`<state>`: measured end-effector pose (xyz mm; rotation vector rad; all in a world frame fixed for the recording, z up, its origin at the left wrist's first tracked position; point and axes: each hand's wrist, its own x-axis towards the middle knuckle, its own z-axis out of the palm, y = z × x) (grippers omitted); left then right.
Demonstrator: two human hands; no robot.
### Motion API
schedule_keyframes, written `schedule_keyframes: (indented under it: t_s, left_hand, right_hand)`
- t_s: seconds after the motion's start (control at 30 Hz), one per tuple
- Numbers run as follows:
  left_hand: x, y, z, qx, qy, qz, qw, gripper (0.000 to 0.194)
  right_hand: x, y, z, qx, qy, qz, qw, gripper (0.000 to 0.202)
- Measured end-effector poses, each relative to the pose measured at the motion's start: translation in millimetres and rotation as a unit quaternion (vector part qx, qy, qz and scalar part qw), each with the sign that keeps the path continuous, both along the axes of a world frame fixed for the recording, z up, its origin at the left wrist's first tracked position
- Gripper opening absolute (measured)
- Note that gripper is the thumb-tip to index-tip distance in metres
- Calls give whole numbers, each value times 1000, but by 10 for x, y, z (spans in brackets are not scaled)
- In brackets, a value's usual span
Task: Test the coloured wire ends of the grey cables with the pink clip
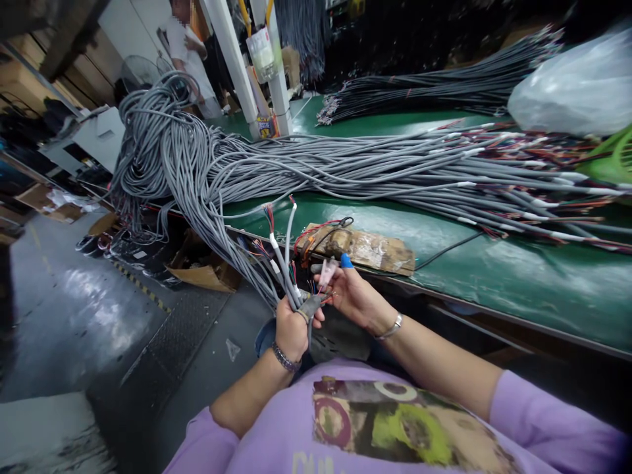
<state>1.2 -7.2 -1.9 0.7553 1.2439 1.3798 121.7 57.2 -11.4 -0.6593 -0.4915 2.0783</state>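
The left hand (291,329) is closed around a few grey cables (282,273) rising far-left toward the pile, while the right hand (353,293), just right, pinches their stripped wire ends (323,289) with fingertips.

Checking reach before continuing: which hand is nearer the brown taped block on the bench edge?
Right. The right hand sits just below the brown taped block; the left hand is lower, left.

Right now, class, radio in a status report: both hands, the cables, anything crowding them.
Left hand gripping grey cable ends. Right hand, blue fingertip cover, pinching their stripped coloured wires. Big grey cable pile spills off green bench just beside.
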Motion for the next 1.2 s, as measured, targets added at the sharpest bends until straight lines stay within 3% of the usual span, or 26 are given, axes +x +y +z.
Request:
schedule_keyframes:
  t_s: [0.17, 0.47, 0.83, 1.07, 1.2]
  left_hand:
    - [-2, -23, -15, 18, 10, 11, 1000, 28]
    - [17, -6, -38, 40, 7, 60, 997, 27]
    - [58, 35, -92, 10, 55, 9, 998, 27]
    - [56, 34, -69, 4, 50, 10, 999, 30]
    - [33, 9, -64, 15, 32, 27, 999, 30]
  right_hand:
    - [32, 9, -12, 4, -12, -11, 1000, 30]
    - [61, -12, -11, -38, 1, -4, 999, 25]
    - [1, -7, -13, 35, -11, -16, 999, 33]
    - [-13, -32, -16, 31, -7, -18, 999, 34]
    - [6, -52, -3, -9, 8, -23, 1000, 33]
